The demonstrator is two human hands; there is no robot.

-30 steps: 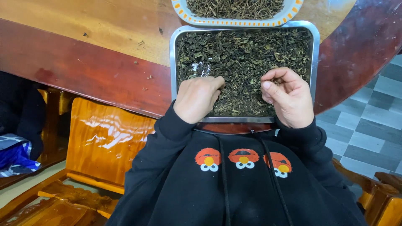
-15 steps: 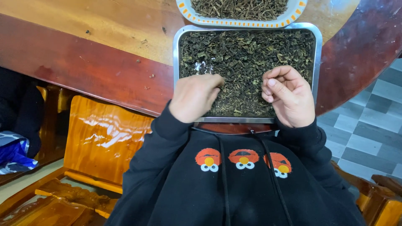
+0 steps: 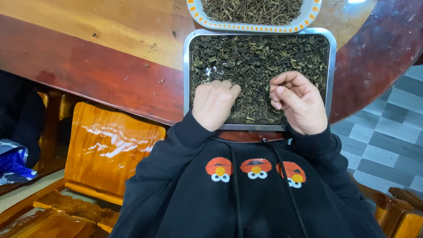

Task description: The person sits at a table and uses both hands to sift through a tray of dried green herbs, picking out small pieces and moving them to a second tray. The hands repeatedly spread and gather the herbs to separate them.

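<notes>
At the near edge of the wooden counter (image 3: 110,53) sits a metal tray (image 3: 331,66) full of dried dark leaves (image 3: 255,61). The left hand (image 3: 214,105) rests knuckles-up on the leaves by the tray's near rim, fingers curled under. The right hand (image 3: 297,103) lies beside it, fingers bunched together; whether they pinch any leaves I cannot tell. An orange-trimmed dish (image 3: 198,13) of similar leaves touches the tray's far rim.
</notes>
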